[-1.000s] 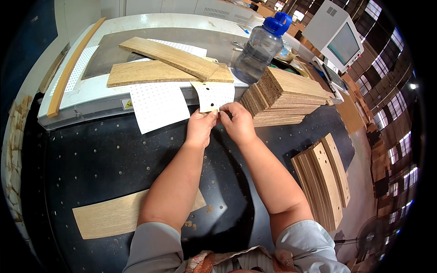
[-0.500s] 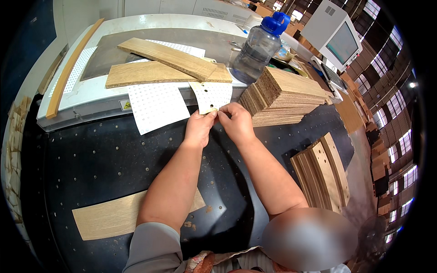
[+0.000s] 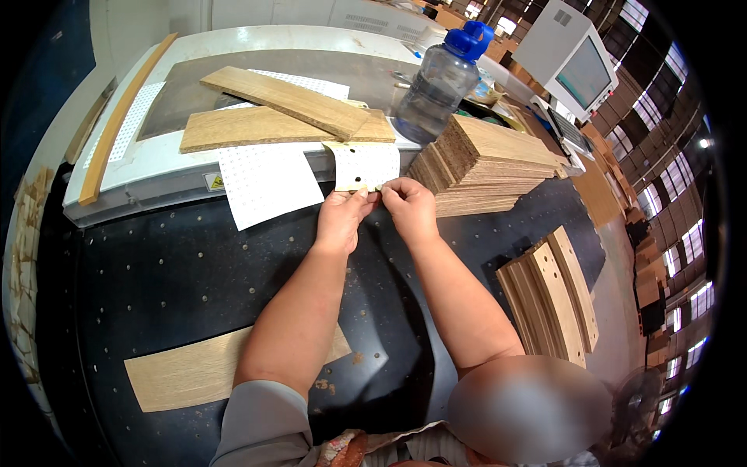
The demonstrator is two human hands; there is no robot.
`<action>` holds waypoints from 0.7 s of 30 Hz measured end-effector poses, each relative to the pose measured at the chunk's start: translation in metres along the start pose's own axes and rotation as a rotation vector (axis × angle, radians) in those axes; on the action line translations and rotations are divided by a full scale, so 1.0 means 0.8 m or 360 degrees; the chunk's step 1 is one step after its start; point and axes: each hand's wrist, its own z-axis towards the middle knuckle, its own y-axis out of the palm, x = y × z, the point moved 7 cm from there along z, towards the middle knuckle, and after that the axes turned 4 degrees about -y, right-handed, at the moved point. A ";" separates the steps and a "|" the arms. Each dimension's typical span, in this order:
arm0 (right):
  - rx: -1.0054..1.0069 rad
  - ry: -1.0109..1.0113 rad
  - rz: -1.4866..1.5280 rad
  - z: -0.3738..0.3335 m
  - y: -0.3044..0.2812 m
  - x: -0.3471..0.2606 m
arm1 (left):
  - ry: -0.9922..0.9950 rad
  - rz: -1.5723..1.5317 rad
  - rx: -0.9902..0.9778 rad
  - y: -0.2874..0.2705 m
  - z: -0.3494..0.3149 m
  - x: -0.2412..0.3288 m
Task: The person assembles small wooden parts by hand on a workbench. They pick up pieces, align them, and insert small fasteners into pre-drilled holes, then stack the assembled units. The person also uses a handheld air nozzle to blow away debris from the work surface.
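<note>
Wood strip (image 3: 128, 117): I see it far to the left of the bottle (image 3: 440, 84), lying aslant over the edge of the white bench (image 3: 257, 35).
Loose board (image 3: 187, 370): well left of the bottle and nearer the person, flat on the dark table (image 3: 233, 288), partly hidden from me by the left forearm (image 3: 292, 327).
Crossed boards (image 3: 280, 99): left of the bottle, one laid at a slant over the other.
Dotted sheet (image 3: 268, 187): left of the bottle and nearer the person, hanging past the bench's front edge.
Left hand (image 3: 340, 220): on the bottle's near left side; I see thumb and fingers closed on the small sheet's lower edge.
Small sheet (image 3: 373, 165): near left of the bottle, just below the crossed boards, with two dark spots.
Right hand (image 3: 410, 206): nearer the person than the bottle, fingers curled at the small sheet's lower right corner; I cannot tell whether they pinch it or only touch it.
Bottle: upright, see-through, with a blue cap.
Board stack (image 3: 486, 171): just right of the bottle, several layers high.
Drilled planks (image 3: 556, 303): right of the bottle and nearer the person, side by side.
Monitor (image 3: 572, 62): farther right of the bottle, turned sideways to my view.
</note>
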 end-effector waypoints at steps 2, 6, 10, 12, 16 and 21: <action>0.0013 0.0207 0.0421 -0.007 -0.007 0.011 | 0.0000 0.0025 0.0055 0.000 -0.003 -0.002; -0.0042 0.0315 0.1116 -0.052 -0.042 -0.011 | -0.0040 0.0111 0.0107 0.002 -0.010 -0.006; -0.0043 0.0242 0.1010 -0.146 -0.136 -0.048 | -0.0512 0.0436 -0.0245 -0.004 -0.020 -0.035; -0.0061 -0.0032 0.0756 -0.204 -0.217 -0.072 | -0.0705 0.0708 -0.0390 0.007 -0.033 -0.040; 0.0339 -0.0146 0.0470 -0.343 -0.397 -0.095 | -0.0758 0.1058 -0.0513 0.053 -0.049 -0.037; 0.1553 -0.0243 0.0820 -0.517 -0.569 -0.050 | -0.0786 0.1627 -0.0927 0.243 -0.110 -0.100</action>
